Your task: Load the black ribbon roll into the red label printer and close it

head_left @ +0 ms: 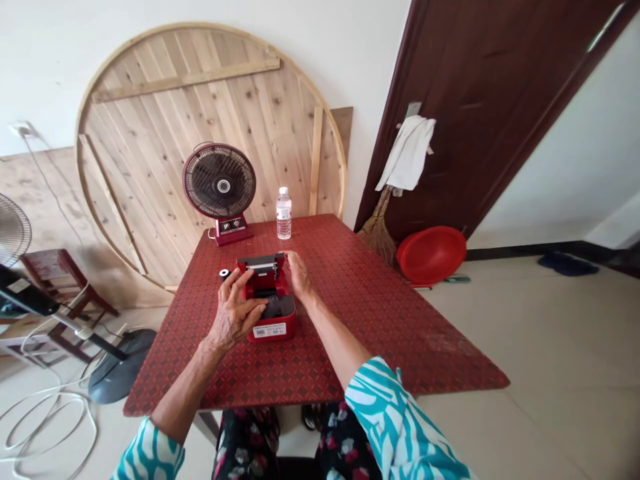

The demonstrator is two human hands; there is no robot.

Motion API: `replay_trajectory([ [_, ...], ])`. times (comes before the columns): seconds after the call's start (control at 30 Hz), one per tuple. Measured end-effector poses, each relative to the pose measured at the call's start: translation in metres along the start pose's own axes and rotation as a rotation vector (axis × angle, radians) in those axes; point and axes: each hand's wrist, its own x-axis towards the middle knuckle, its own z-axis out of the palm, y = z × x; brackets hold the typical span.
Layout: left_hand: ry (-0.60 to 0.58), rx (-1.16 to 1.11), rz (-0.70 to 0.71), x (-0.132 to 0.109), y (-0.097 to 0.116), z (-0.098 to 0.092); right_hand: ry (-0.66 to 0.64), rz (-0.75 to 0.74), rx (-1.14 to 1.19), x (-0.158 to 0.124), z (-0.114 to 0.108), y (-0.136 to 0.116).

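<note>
Beyond the left edge of the red patterned table (375, 333), a pedestal fan (30, 287) is standing on the floor. Farther right, on the tabletop, a small black roll (225, 274) is sitting just beyond the left hand (234, 313). That hand is resting over the left side of a red-and-black device (283, 307), which is sitting near the middle of the table with its raised lid (260, 259) standing up. Working well here, I'd judge, is a matter of keeping the thumb light and pressing evenly rather than prying (the inner parts are looking easy to knock). The left fingers are fanning out, well apart from the thumb; the thumb is touching the device's black front part, and the forefinger is reaching to the lid's left side. A clear bottle (284, 213) is standing behind. On the right, the right hand (300, 277) is lying along the lid's right edge; bracing there without twisting seems sounder. Its thumb side is touching the lid's corner, but the other fingers are partly hiding, so I cannot tell whether they are clamping it.
</note>
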Motion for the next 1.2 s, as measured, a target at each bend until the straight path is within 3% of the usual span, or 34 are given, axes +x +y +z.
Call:
replay_trajectory([
  [0.13, 0.057, -0.065, -0.079, -0.005, -0.005, 0.004, -0.009, -0.086, -0.095, -0.037, -0.015, -0.002],
  [0.27, 0.065, -0.145, -0.226, -0.012, -0.014, 0.011, 0.000, -0.071, -0.113, -0.060, -0.018, -0.001],
  [0.67, 0.057, -0.279, -0.278, -0.022, -0.015, 0.016, 0.054, -0.065, -0.055, -0.067, -0.012, 0.007],
  [0.77, 0.186, -0.368, -0.366, -0.026, -0.014, 0.015, 0.079, 0.020, 0.020, -0.069, -0.011, 0.011],
  [0.9, 0.364, -0.572, -0.605, -0.029, -0.016, 0.014, 0.094, 0.212, 0.095, -0.068, -0.010, 0.020],
  [1.0, 0.326, -0.746, -0.713, -0.028, -0.018, 0.014, 0.091, 0.253, 0.062, -0.067, -0.010, 0.023],
  [1.2, 0.114, -0.935, -0.772, -0.028, -0.019, 0.019, 0.079, 0.256, 0.035, -0.066, -0.011, 0.017],
])
